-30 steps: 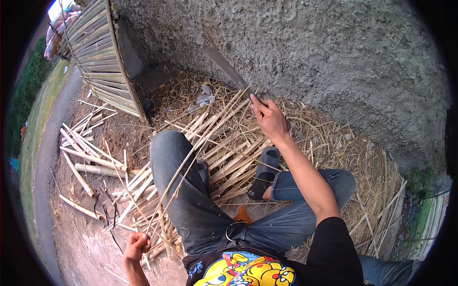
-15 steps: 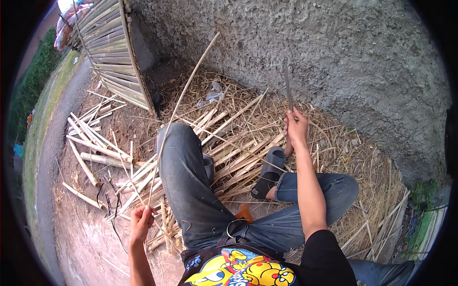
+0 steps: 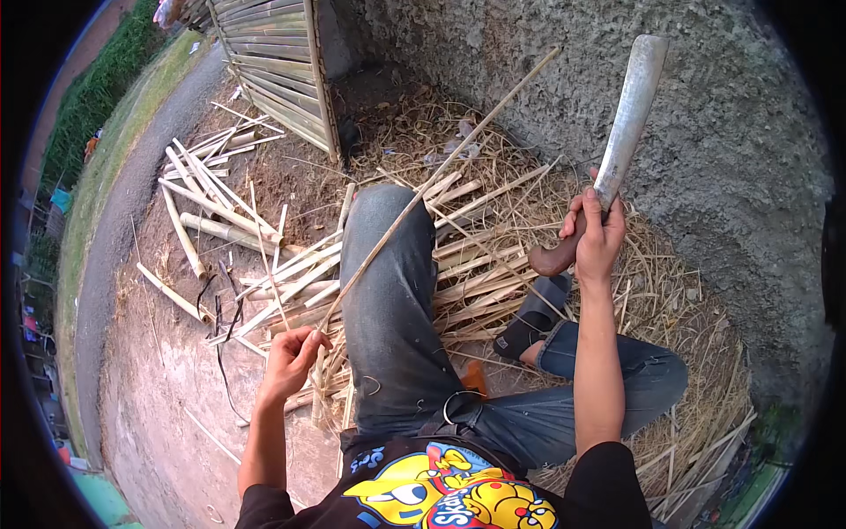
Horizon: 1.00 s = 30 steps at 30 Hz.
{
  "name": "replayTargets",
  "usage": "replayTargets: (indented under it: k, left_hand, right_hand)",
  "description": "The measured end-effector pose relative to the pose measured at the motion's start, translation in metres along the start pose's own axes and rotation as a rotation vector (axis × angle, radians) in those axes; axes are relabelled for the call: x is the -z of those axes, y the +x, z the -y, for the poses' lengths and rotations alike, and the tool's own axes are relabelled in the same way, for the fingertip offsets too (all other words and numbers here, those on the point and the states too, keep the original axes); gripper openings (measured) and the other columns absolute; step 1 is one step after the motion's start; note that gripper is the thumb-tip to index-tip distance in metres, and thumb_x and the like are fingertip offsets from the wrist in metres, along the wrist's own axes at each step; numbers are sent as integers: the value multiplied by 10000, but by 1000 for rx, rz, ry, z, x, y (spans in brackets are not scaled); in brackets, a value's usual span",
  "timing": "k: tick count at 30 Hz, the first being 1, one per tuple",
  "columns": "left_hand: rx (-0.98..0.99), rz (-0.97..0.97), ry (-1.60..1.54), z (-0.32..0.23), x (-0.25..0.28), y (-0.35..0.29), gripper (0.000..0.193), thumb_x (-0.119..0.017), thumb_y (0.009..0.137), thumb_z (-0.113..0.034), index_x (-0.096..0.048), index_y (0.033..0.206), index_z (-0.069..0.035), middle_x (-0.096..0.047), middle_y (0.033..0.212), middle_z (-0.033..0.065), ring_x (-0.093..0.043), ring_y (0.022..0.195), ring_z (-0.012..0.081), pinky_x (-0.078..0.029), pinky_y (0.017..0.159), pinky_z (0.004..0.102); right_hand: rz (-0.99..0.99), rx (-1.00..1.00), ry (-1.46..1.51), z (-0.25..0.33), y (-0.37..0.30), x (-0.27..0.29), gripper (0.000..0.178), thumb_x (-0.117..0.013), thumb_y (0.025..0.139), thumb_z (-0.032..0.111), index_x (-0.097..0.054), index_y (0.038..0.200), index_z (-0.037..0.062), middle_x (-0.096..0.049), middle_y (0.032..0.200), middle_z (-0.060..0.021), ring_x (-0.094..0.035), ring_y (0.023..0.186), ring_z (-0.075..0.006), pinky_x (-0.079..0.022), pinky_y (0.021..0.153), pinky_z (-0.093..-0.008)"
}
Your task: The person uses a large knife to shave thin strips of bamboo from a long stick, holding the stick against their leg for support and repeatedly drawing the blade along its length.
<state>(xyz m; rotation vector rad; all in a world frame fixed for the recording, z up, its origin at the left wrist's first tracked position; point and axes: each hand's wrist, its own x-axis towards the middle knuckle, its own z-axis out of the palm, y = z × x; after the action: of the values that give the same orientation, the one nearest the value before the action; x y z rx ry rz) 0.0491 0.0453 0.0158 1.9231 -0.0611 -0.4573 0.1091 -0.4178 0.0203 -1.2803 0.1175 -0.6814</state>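
Note:
My left hand (image 3: 293,360) is closed around the lower end of a long thin bamboo strip (image 3: 448,163). The strip slants across my bent left leg, its far end up in front of the rough wall. Raised at the right, my right hand (image 3: 597,231) grips the curved brown handle of a machete (image 3: 632,115). Its wide metal blade points up and away, broad side toward me, apart from the strip. Below and between my hands, split bamboo pieces (image 3: 476,278) lie in a loose pile around my feet.
A rough grey wall (image 3: 740,176) rises at the far right. A slatted bamboo panel (image 3: 280,75) stands at the far left. Cut bamboo lengths (image 3: 225,231) and dark cords (image 3: 231,313) lie on the left ground. Dry shavings (image 3: 696,353) cover the right, beside my sandal (image 3: 546,300).
The machete has turned from edge-on to broad side toward me. The bamboo strip now leans farther right across my leg. The whole view has shifted somewhat.

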Motion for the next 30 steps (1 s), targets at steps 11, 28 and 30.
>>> replayTargets:
  k: [11, 28, 30]
  left_hand:
    - [60, 138, -170, -11, -23, 1, 376, -523, 1075, -272, -702, 881, -3, -379, 590, -102, -300, 533, 14, -220, 487, 232]
    - [248, 412, -475, -7, -8, 21, 459, -534, 1062, -387, -634, 804, -20, -274, 532, -95, -218, 452, 48, -157, 442, 258]
    - [291, 417, -533, -7, -11, 22, 455, -540, 1057, -378, -624, 793, -18, -276, 529, -89, -207, 447, 51, -145, 438, 265]
  right_hand:
    - [359, -160, -138, -4, -40, -28, 359, -503, 1079, 293, -621, 1279, 19, -625, 751, -27, -508, 514, -38, -402, 472, -195]
    - [386, -408, -103, -36, -31, -49, 420, -373, 1109, 376, -560, 934, 43, -581, 656, -34, -534, 458, -92, -434, 428, -230]
    - [448, -459, -78, -37, -42, -57, 391, -379, 1109, 360, -545, 939, 49, -563, 638, -33, -523, 451, -97, -428, 427, -238]
